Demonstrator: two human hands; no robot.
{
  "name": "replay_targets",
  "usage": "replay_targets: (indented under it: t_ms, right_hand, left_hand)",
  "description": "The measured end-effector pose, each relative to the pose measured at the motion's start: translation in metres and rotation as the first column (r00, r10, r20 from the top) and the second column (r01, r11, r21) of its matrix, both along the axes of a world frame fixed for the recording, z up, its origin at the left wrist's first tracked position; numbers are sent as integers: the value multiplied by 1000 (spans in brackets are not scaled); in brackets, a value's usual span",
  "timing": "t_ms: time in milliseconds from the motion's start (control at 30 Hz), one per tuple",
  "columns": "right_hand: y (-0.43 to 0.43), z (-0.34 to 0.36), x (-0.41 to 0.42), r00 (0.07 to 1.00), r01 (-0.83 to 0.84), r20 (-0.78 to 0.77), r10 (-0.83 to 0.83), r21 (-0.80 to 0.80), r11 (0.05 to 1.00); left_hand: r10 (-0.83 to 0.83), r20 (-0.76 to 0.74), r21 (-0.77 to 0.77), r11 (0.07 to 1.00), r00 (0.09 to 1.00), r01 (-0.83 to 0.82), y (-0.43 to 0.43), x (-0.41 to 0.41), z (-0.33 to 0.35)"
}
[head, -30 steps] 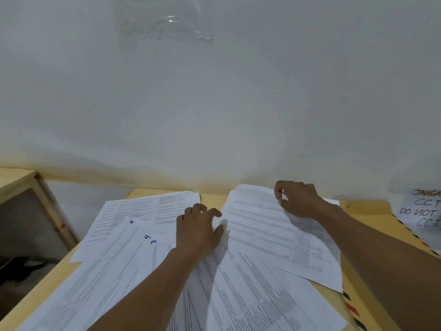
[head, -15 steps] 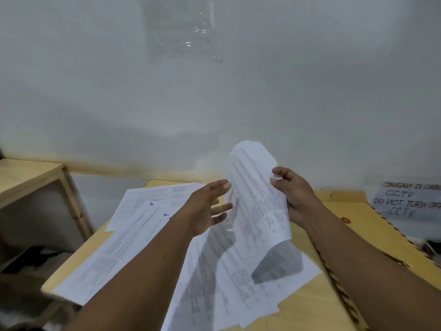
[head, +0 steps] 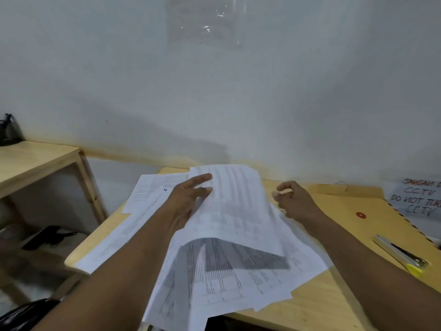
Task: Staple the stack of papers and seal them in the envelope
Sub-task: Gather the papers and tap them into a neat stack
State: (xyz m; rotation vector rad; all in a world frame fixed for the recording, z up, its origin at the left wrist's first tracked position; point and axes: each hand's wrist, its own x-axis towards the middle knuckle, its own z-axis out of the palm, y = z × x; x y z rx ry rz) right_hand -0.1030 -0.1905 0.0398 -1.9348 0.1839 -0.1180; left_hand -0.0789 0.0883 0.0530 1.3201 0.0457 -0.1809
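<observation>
My left hand (head: 188, 199) holds one printed sheet (head: 235, 206) lifted and curved above the loose pile of printed papers (head: 238, 283), casting a shadow on them. More sheets (head: 148, 194), one marked with a blue number, fan out to the left. My right hand (head: 294, 201) hovers just right of the lifted sheet with fingers curled and pinched, holding nothing. A brown envelope (head: 334, 211) with a red button clasp and striped edge lies flat on the right. A silver stapler (head: 401, 255) with a yellow end rests on it.
The wooden table (head: 310, 306) stands against a white wall. The lower papers overhang its front edge. A handwritten CCTV note (head: 416, 199) leans at the far right. A wooden shelf (head: 35, 163) stands to the left, with dark items beneath it.
The sheet passed from my right hand to my left. It was pinched upright by the right hand and now lies lower and flatter. My right hand has let go and drawn back right.
</observation>
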Motion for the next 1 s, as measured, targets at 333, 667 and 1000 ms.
replay_targets:
  t_ms: [333,667,1000]
  right_hand:
    - [9,-42,2,997,-34,-72,-21,-693,720]
    - [11,-27,-21,992,-121,-22,121,-332,936]
    - [59,-37,-35,973,-229,-179,144,-747,624]
  left_hand:
    - [-98,24,11,995,995,98,16,-1,10]
    - [-31,-13,239,970,999,33,12,2,-28]
    - [31,-239,-194,978,971,-79,26,-11,-30]
